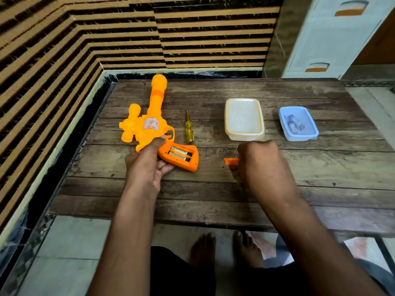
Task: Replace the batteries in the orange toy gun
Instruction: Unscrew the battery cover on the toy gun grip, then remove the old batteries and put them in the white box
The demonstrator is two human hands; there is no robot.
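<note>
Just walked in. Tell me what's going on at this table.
A person is partway through a battery change. The left hand grips the orange toy gun by its handle, where the open compartment shows two batteries still inside. The right hand holds the orange battery cover just off to the side. A yellow screwdriver lies on the wooden table, beside a clear container and a blue container.

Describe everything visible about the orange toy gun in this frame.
The orange toy gun looks like glossy moulded plastic and lies on its side on the wooden table, barrel pointing away toward the striped wall. A pale sticker marks its body, and rounded knobs stick out on its left. The grip's battery compartment is uncovered, showing two batteries side by side. The left hand holds the grip, thumb on the body near the trigger.
</note>
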